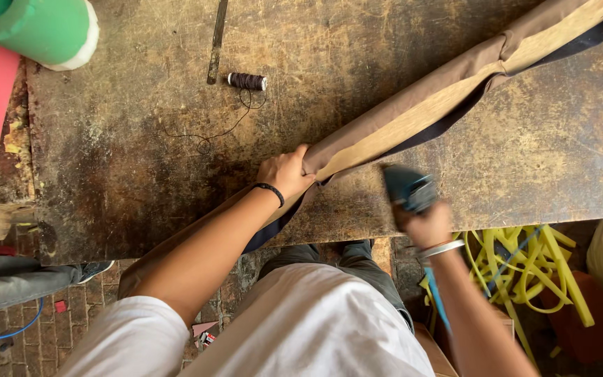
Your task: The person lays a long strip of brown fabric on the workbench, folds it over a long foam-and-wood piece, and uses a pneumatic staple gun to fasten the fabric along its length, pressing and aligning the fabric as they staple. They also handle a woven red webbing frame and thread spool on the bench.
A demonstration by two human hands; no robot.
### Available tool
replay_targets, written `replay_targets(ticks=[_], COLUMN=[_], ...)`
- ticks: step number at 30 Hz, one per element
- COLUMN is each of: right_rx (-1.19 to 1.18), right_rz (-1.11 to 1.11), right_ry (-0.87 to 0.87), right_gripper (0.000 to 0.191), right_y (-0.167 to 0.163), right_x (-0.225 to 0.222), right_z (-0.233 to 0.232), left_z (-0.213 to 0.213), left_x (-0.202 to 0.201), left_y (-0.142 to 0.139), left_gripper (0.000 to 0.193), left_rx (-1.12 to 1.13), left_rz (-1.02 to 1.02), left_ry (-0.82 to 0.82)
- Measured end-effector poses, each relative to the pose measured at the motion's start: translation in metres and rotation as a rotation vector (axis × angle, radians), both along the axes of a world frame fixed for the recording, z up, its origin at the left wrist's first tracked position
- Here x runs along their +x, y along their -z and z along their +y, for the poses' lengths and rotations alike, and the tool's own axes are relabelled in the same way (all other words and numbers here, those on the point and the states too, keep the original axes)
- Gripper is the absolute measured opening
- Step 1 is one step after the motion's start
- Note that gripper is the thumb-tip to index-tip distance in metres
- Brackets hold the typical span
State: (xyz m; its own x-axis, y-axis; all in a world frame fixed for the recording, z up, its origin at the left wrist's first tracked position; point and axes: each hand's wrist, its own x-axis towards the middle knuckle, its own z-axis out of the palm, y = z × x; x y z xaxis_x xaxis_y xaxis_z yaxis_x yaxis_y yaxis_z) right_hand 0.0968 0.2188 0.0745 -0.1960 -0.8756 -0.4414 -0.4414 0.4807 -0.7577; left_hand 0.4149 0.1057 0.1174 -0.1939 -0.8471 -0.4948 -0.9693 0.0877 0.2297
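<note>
Clearly the step in hand is fastening: the left hand [286,173] is closed tight on the near end of a long roll of tan and brown fabric with a dark blue lining [448,87], pinching its folds together and pressing them onto the worn, stained wooden workbench [127,160], while the right hand [427,222] is wrapped around a blurred blue hand tool [407,188] just beside the roll, near the bench's front edge. The hands are apart, each clamped on its own thing. By my judgement the next move calls for the tool's nose to meet the gathered fabric just past the left fingers, with the pinch kept firm so the layers do not slide, and the fingers kept out of its path. Looking at the fabric itself, it runs diagonally from the bench's front edge to the far right corner, folded lengthwise, soft and wrinkled. Beyond it lie a spool of dark brown thread [247,82] with a loose tail, and yellow plastic strapping [525,269] tangled on the floor
</note>
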Motion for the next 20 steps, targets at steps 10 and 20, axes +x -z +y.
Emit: replay_targets(ticks=[10, 20], right_rx=[-0.158, -0.190], right_rz=[0.011, 0.083], right_ry=[-0.124, -0.109], right_gripper=[0.027, 0.025], right_y=[-0.004, -0.008], right_x=[0.139, 0.142], right_z=[0.011, 0.016], left_z=[0.005, 0.003], left_x=[0.008, 0.010], left_y=[0.018, 0.031], left_gripper=[0.059, 0.046], left_rx=[-0.157, -0.203], left_rz=[0.070, 0.124], left_ry=[0.116, 0.162])
